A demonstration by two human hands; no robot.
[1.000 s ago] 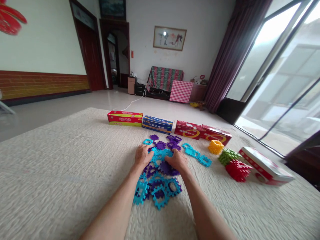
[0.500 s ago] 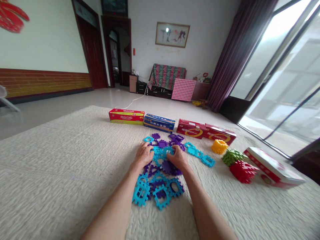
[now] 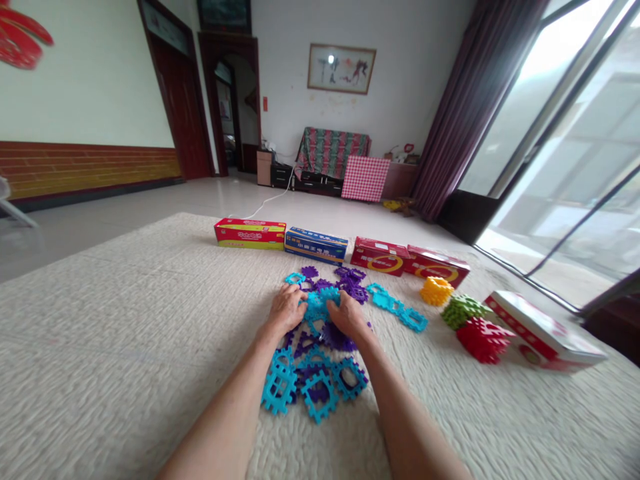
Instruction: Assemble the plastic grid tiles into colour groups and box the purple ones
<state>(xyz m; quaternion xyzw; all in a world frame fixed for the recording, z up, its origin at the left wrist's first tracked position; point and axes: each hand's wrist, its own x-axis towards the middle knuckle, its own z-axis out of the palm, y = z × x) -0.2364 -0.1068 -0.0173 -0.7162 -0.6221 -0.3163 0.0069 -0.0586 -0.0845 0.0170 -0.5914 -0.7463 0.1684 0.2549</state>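
Note:
My left hand (image 3: 287,310) grips the left side of a light-blue notched building block (image 3: 321,301), fingers curled over its edge. On the other side my right hand (image 3: 349,313) pinches the same blue plastic; whether it is one block or two pressed together I cannot tell. Beneath and around them lie purple notched blocks (image 3: 340,337), partly covered by my hands. Closer to me rests a cluster of blue square-framed blocks (image 3: 320,398) with purple ones among them. A joined row of blue blocks (image 3: 397,308) lies to the right of my right hand.
A red-and-yellow box (image 3: 250,235), a blue box (image 3: 316,247) and two dark-red boxes (image 3: 380,257) form a line behind the blocks. Yellow (image 3: 437,291), green (image 3: 465,312) and red (image 3: 483,340) block assemblies sit right, beside a white-and-red box (image 3: 547,331). Everything stands on a quilted cream cover (image 3: 150,320).
My right hand has moved slightly left, closer to my left hand, and the blue pieces between them sit closer together. The whole view has shifted a little.

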